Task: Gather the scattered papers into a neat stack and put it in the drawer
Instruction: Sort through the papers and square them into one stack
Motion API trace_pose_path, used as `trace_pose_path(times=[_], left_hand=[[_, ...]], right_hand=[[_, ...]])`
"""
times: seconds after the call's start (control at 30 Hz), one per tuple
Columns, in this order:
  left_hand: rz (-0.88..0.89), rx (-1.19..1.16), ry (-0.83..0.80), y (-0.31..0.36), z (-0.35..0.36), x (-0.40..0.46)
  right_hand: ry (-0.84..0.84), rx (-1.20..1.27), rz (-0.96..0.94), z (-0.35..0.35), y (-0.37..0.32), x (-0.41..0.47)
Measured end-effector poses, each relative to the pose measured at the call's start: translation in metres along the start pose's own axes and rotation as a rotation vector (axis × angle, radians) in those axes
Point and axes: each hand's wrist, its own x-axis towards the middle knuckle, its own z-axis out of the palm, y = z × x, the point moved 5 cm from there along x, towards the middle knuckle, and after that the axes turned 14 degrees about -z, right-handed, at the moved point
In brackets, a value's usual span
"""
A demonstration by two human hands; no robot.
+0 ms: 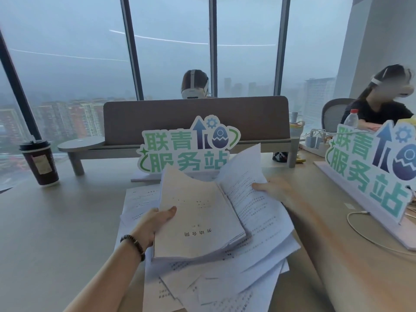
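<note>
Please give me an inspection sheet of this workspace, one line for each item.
Surface: pale desk, loose sheets spread over the middle.
Job's things: thick paper bundle raised above the sheets; no drawer seen.
Clutter: coffee cup at left, two standing signs, water bottle.
Grips: left hand holds the bundle's edge; right hand holds a lifted sheet.
Cables: white cable at right, power strip behind.
Surroundings: large windows, two seated persons.
</note>
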Motion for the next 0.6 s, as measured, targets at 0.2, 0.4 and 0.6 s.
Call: trace_pose_path(times=[0.2,0.4,0.6], left_hand=[[0.037,0.077,0.024,0.001,0.003,-0.001],[0.041,0.077,0.039,0.001,0.003,-0.004],[0.096,0.121,0.051,0.004,0.006,-0.011]], right_hand=[[0.041,-0.175,-0.136,-0.011,-0.068,0.004],[0.045,-0.141,-0.205,-0.011,-0.117,0.004],[0.067,-0.135,-0.329,-0.027,-0.174,-0.013]])
